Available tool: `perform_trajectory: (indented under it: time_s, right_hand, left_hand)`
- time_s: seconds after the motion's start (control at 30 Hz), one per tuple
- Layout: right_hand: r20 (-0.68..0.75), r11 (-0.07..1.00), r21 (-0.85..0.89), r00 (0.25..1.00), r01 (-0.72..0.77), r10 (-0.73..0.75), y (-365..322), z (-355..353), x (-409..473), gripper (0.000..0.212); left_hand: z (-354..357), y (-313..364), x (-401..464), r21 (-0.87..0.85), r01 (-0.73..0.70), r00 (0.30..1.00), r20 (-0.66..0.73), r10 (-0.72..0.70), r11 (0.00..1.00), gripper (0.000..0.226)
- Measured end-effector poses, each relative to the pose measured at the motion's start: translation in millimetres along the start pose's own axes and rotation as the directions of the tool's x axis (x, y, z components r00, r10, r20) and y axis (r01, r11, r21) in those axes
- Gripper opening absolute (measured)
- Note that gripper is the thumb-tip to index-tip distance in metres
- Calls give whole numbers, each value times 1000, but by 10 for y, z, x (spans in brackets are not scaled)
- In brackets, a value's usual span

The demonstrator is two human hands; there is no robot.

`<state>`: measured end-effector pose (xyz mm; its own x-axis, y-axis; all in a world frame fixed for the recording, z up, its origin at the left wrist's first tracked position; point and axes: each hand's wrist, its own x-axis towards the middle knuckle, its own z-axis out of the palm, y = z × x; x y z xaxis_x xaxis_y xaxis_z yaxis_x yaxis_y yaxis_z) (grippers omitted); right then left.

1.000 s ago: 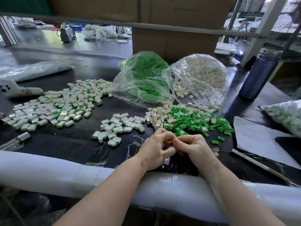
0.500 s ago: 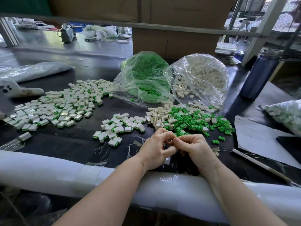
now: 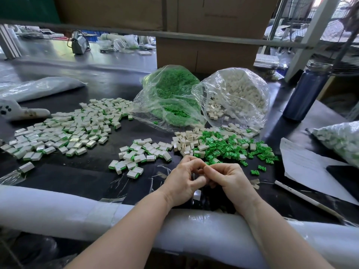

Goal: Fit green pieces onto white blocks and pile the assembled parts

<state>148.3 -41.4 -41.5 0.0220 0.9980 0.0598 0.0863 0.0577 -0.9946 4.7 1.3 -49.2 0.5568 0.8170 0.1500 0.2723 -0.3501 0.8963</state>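
Note:
My left hand [image 3: 184, 183] and my right hand [image 3: 229, 181] meet fingertip to fingertip near the table's front edge. Their curled fingers pinch a small part that stays hidden. A white block [image 3: 197, 195] peeks out below my left palm, held by its lower fingers. Just beyond the hands lie loose green pieces [image 3: 223, 150] mixed with white blocks [image 3: 186, 140]. A small pile of assembled parts [image 3: 139, 154] sits to the left, and a large spread of assembled parts [image 3: 68, 131] lies farther left.
Two open clear bags stand behind: a bag of green pieces [image 3: 171, 98] and a bag of white blocks [image 3: 239, 94]. A blue bottle [image 3: 305, 92], a paper sheet [image 3: 307, 166], a white stick [image 3: 303, 199] and another filled bag [image 3: 342, 138] lie right. White padding [image 3: 58, 210] covers the front edge.
Both hands stay in the same spot, pressed together; only the fingertips shift slightly. The piles have not moved.

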Motion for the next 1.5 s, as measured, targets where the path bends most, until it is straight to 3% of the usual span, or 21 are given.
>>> perform_trajectory:
  time_s: [0.1, 0.17, 0.23, 0.47, 0.7, 0.8, 0.87, 0.93, 1.03, 1.27, 1.37, 1.5]
  right_hand:
    - [-46, 998, 56, 998, 34, -31, -1, 16, 6, 24]
    - [-111, 995, 82, 993, 49, -40, 13, -2, 7, 15]
    - [-134, 996, 6, 988, 84, -83, 33, -24, 4, 18]
    - [-165, 941, -323, 973, 99, -159, 80, -20, 49, 18]
    - [-258, 939, -336, 950, 80, -173, 53, -42, 38, 16]
    - [-503, 886, -460, 839, -56, -208, 72, -121, 44, 10]
    - [-693, 810, -507, 698, -295, -180, 91, -199, 46, 14]
    - [-781, 750, -460, 618, -475, -87, 93, -261, 42, 27]
    - [-765, 668, -462, 643, -584, 33, 96, -282, 35, 39]
    - [-667, 662, -560, 745, -498, -3, 139, -272, 47, 36]
    - [-619, 683, -588, 785, -434, -34, 126, -222, 42, 32]
    - [-602, 705, -592, 796, -390, -64, 104, -200, 36, 21]
  left_hand:
    - [-6, 12, 9, -60, -12, 998, -61, 9, 998, 16]
    - [-3, 4, 12, -50, -5, 996, -85, 1, 999, 11]
    - [-3, 0, 14, -25, 5, 996, -85, -7, 1000, 2]
    - [10, 0, 19, 24, 16, 996, -89, -13, 1000, 11]
    - [13, 12, 12, 27, 50, 984, -171, -44, 998, 9]
    - [-8, 7, 11, 0, 107, 950, -296, -102, 994, 11]
    - [-15, -3, 12, -14, 135, 913, -386, -130, 991, 17]
    - [-40, -28, 18, 35, 173, 855, -502, -132, 984, 21]
    - [-95, -68, 25, 125, 259, 793, -593, -137, 958, 22]
    - [-23, -88, 31, 410, 395, 861, -478, -175, 822, 49]
    - [-3, -91, 21, 511, 310, 894, -444, -62, 802, 42]
    - [36, -63, 15, 543, 82, 964, -255, 71, 836, 33]
